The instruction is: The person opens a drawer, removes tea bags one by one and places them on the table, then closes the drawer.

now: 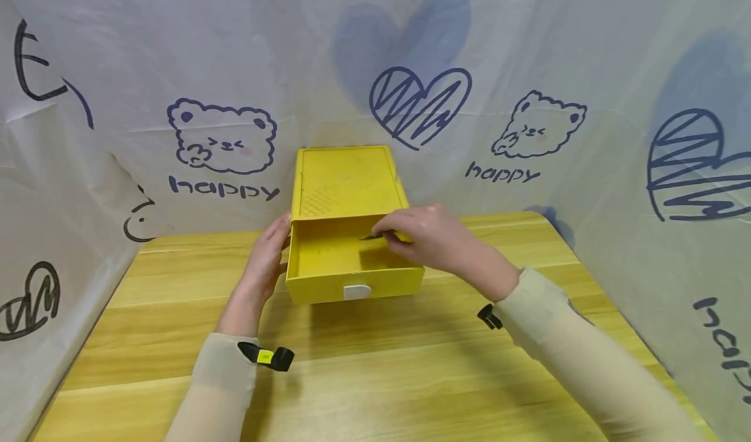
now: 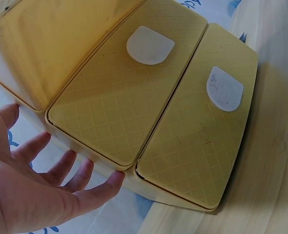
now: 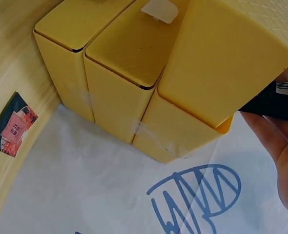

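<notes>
A yellow drawer unit (image 1: 352, 181) stands on the table against the back sheet, its top drawer (image 1: 354, 285) pulled out. In the left wrist view, two lower drawer fronts (image 2: 119, 83) sit closed, each with a white tab. My left hand (image 1: 265, 266) is at the unit's left side; its spread, loosely bent fingertips (image 2: 115, 179) touch the side wall. Over the right part of the open drawer, my right hand (image 1: 437, 241) pinches a thin black flat packet (image 3: 268, 103) with a white barcode label. The packet appears nearly edge-on in the head view.
A small dark card with red print (image 3: 14, 127) lies on the wooden table (image 3: 17, 48) in the right wrist view. Printed white sheeting (image 1: 223, 51) hangs behind and along both sides. Each wrist carries a black strap (image 1: 276, 357).
</notes>
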`<state>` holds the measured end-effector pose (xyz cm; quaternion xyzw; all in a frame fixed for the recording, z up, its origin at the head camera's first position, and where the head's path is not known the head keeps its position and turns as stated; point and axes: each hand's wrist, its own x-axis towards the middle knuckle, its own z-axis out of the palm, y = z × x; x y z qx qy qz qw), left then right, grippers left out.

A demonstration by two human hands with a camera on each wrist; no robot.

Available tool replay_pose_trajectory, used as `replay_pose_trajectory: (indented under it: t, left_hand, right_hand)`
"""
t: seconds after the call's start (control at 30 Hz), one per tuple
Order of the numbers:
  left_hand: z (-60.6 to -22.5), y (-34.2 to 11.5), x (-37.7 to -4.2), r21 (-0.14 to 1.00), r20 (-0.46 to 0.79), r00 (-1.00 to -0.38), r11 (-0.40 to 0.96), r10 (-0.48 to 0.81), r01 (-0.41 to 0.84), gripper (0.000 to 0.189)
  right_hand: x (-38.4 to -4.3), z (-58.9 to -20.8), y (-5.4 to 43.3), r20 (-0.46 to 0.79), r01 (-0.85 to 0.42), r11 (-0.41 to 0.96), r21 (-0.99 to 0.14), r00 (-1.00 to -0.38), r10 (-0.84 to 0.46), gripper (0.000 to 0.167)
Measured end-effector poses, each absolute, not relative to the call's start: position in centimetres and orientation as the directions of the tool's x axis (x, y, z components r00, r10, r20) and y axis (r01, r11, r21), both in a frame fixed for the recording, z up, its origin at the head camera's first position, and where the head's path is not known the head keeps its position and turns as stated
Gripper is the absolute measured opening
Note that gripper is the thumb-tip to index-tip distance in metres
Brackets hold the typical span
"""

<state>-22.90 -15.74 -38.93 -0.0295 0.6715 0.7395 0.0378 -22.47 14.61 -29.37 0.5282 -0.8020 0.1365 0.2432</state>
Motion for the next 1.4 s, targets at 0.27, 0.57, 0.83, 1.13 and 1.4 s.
replay_pose_trajectory:
  t: [0.27,0.57,0.83,1.13,1.4]
  left_hand:
    - [-38.8,-15.8,-22.7,0.991,-0.095,-0.995,-0.091,0.027,-0.097,0.066]
    - [-38.8,-15.8,-22.6,0.991,-0.095,-0.995,-0.096,0.026,-0.097,0.064]
    - [-38.9,-15.8,-22.7,0.991,-0.093,-0.995,-0.094,0.023,-0.094,0.064]
    - [-38.9,-15.8,-22.7,0.991,-0.096,-0.995,-0.095,0.019,-0.097,0.064]
    - [-38.9,-15.8,-22.7,0.992,-0.094,-0.995,-0.088,0.019,-0.095,0.065]
  right_hand:
    - [-22.3,-29.8,15.4,0.651,-0.936,0.352,0.026,-0.251,-0.716,0.023]
    - [-22.2,-30.5,16.3,0.765,-0.95,0.312,-0.002,-0.202,-0.611,0.023]
    - [-22.4,-31.1,17.2,0.849,-0.957,0.29,0.011,-0.144,-0.509,0.023]
    - [-22.8,-32.4,18.4,0.886,-0.942,0.335,-0.021,-0.172,-0.43,0.02]
    - [-23.5,-33.9,19.8,0.892,-0.908,0.416,-0.047,-0.226,-0.392,0.013]
